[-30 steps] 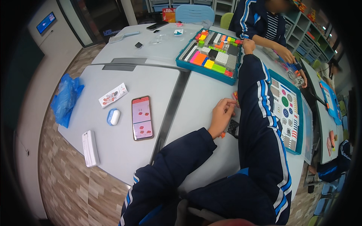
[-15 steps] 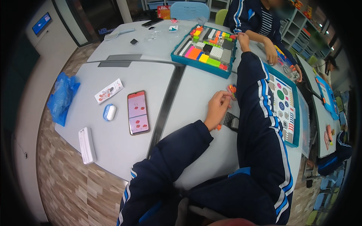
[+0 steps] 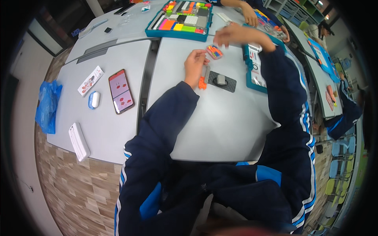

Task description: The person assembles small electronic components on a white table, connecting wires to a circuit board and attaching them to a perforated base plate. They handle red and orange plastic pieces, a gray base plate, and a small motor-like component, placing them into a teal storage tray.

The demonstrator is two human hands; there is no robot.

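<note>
While my left hand (image 3: 195, 65) pinches a small clear packet of orange pieces (image 3: 214, 52) above centre frame, my blurred right hand (image 3: 236, 34) hovers loosely open beside it; dark plate (image 3: 222, 81) rests below on the worktop (image 3: 220, 118).

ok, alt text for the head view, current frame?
A person's left hand holds a small clear case of colourful pieces over a grey table; the blurred right hand hovers above it. A phone lies to the left.

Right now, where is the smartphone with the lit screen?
In the head view the smartphone lies flat on the left-hand grey table, left of the person's left hand, with a small white-and-blue oval case just beside it.
</note>
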